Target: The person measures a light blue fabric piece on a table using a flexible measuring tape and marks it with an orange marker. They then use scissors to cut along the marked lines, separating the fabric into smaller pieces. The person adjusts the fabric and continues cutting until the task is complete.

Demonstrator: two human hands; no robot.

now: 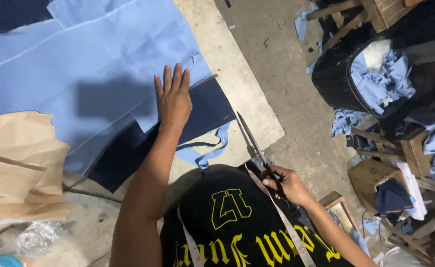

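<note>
My left hand (173, 97) lies flat, fingers spread, on a stack of light blue fabric (89, 64) over a dark navy fabric piece (205, 106) on a worktable. My right hand (287, 183) holds a pair of scissors (254, 146) by the handles. Their closed blades point up and away past the table's right edge. A thin blue fabric strip (212, 153) curls at the table edge between the two hands. A white measuring tape (281, 217) hangs around my neck over my black shirt.
Brown paper pattern pieces (20, 163) lie at the table's left. A black basket (346, 79) full of blue fabric scraps stands on the concrete floor at right, among wooden stools (410, 148) and boxes. A clear plastic bottle (34, 240) lies at lower left.
</note>
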